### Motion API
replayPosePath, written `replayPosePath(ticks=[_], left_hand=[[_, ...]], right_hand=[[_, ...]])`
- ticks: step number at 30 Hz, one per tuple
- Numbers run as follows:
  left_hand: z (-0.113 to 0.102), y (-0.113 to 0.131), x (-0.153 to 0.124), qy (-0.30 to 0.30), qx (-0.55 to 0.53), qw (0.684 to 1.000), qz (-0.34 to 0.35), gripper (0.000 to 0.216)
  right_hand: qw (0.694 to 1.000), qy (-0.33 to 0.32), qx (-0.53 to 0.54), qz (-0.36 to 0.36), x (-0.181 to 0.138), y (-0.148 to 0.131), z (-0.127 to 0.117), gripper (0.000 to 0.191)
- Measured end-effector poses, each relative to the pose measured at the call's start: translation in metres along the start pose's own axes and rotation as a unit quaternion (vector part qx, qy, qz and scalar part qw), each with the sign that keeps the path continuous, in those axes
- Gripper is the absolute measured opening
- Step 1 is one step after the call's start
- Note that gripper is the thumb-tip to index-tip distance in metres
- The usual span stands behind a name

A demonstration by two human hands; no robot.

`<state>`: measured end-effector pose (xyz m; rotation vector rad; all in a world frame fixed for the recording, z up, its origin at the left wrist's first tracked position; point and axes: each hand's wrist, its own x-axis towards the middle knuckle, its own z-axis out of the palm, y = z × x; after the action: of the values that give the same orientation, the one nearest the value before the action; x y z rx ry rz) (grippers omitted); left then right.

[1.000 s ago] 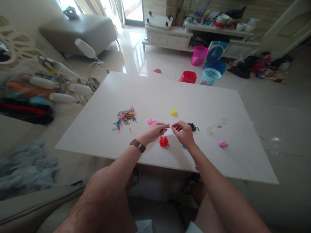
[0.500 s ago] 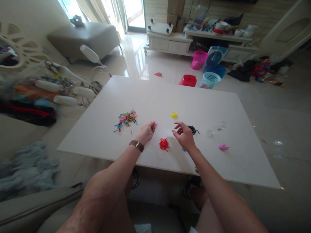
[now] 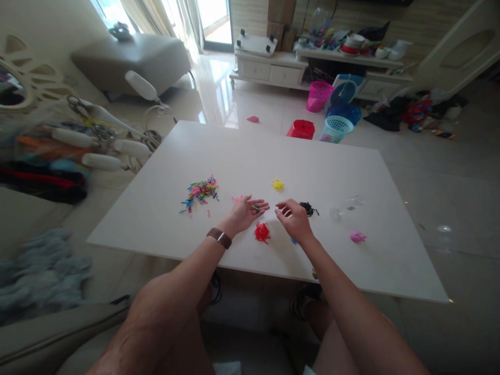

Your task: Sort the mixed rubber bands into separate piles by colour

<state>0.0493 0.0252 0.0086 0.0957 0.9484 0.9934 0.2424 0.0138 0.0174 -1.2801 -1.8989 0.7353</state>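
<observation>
The step in hand seems to be sorting small coloured pieces by colour. To do it well, the left hand (image 3: pixel 245 213) should be level, so the few dark and yellow pieces (image 3: pixel 255 208) don't slide off, while the right hand (image 3: pixel 296 217) takes one at a time by its edge with a light pinch. Both wrists should clear the red pile (image 3: pixel 262 232) and the black pile (image 3: pixel 308 209) — loose bits like these probably scatter at a brush.

The pieces lie across the left fingers, which are stretched flat, palm up, cradling rather than gripping. The right fingers are curled, thumb near forefinger with a narrow gap, just beside the left fingertips and apart from the pieces — whether they pinch anything, I cannot tell. All this is over the counter (image 3: pixel 242 156), with the pink pile (image 3: pixel 236 198) partly hidden behind the left hand.
</observation>
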Motion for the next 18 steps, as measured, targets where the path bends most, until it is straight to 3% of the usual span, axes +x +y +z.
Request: replayPosePath(ticks=[9,13,18], left_hand=[[0.010,-0.027,-0.005,-0.150,0.046,0.985,-0.076,0.043],[0.009,-0.034,-0.004,-0.144,0.054,0.985,-0.074,0.036],[0.010,-0.038,-0.001,-0.102,0.039,0.993,-0.046,0.033]], right_hand=[[0.994,-0.082,-0.042,-0.056,-0.003,0.002,0.008,0.010],[0.994,-0.093,-0.030,-0.039,-0.004,0.002,0.012,0.013],[0.998,-0.053,0.037,0.012,-0.002,-0.001,0.012,0.010]])
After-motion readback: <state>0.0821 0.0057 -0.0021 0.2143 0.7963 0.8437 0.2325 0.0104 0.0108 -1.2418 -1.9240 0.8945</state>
